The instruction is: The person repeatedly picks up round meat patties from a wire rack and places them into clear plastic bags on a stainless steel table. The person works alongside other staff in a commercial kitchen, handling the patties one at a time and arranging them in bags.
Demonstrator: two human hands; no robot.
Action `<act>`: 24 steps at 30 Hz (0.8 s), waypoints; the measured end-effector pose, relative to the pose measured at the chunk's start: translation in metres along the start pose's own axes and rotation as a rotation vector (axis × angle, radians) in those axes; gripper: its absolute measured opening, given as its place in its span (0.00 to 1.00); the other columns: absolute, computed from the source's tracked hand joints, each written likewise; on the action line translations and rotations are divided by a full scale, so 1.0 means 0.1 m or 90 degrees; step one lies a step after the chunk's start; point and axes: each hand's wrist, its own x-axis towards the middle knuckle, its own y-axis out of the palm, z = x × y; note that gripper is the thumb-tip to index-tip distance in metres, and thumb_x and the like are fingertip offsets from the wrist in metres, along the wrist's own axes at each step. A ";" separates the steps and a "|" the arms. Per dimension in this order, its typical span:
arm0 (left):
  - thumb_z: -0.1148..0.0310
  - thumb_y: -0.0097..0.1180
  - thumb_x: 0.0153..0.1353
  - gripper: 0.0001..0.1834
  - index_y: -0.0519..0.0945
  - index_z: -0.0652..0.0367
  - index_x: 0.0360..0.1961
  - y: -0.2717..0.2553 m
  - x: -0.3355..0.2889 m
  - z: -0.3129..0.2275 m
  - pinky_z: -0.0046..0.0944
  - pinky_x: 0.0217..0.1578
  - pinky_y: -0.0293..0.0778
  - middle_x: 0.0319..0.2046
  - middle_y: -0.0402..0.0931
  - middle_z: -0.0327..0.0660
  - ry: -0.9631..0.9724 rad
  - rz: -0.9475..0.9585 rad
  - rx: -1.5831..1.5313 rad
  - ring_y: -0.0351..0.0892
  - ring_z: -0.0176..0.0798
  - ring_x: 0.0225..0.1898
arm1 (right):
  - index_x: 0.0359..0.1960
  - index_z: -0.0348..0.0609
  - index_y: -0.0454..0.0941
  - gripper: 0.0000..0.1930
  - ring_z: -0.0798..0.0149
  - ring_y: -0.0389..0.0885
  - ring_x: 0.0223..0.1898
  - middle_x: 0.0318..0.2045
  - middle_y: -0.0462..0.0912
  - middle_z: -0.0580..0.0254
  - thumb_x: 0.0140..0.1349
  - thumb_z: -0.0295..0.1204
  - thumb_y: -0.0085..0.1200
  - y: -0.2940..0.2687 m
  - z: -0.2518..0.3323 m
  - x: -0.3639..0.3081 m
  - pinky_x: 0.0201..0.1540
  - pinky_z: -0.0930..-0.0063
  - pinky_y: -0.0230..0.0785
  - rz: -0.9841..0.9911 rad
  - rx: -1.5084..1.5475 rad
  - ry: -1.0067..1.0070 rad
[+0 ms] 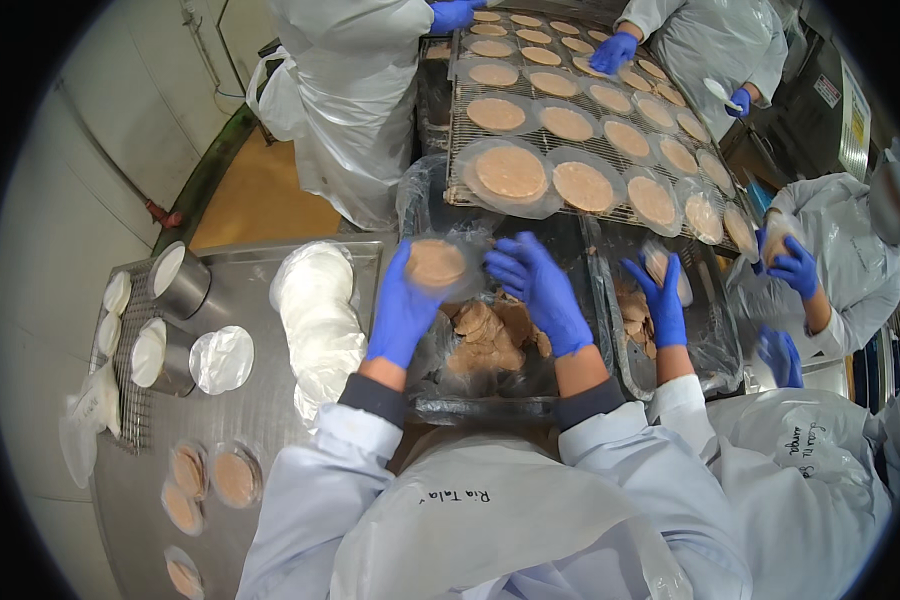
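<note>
My left hand (400, 318), in a blue glove, grips the edge of a round, flat, pale pink meat patty (435, 262) on a translucent paper disc. To the right of it, my right hand (542, 292), also blue-gloved, has its fingers stretched toward the patty, slightly apart; nothing shows in them. Both hands are above a plastic-lined bin (450, 408) in which torn and folded patty pieces (492, 338) lie heaped. Just left of my left hand, a long overlapping stack of white paper discs (320, 310) rests on the metal table (260, 400).
A wire conveyor (540, 207) with rows of patties on paper runs beyond the bin. Co-workers stand around it; one's gloved hand (660, 300) is over a second lined bin (715, 370). Small patty stacks (236, 476) and metal cylinders (182, 283) stand on the table at left.
</note>
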 end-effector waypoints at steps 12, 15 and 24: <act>0.67 0.55 0.54 0.22 0.68 0.66 0.48 0.62 0.37 0.64 0.35 0.46 0.67 0.43 0.72 0.44 0.181 -0.049 0.120 0.72 0.37 0.44 | 0.53 0.36 0.61 0.21 0.52 0.62 0.57 0.54 0.65 0.50 0.57 0.26 0.45 -0.71 0.28 0.27 0.59 0.54 0.53 -0.097 0.442 -0.264; 0.68 0.52 0.56 0.22 0.65 0.67 0.51 0.15 -0.26 0.22 0.37 0.49 0.66 0.46 0.70 0.46 0.202 -0.042 0.152 0.71 0.41 0.46 | 0.53 0.35 0.61 0.20 0.51 0.64 0.56 0.53 0.66 0.50 0.58 0.23 0.42 -0.76 0.07 0.38 0.59 0.55 0.55 -0.169 0.471 -0.249; 0.65 0.42 0.62 0.19 0.65 0.63 0.52 -1.50 -2.97 -0.99 0.36 0.50 0.65 0.48 0.70 0.46 0.648 -0.598 0.439 0.67 0.41 0.51 | 0.55 0.34 0.57 0.20 0.49 0.60 0.58 0.56 0.61 0.47 0.62 0.27 0.35 -0.39 -0.54 0.74 0.59 0.55 0.54 -0.112 0.499 -0.074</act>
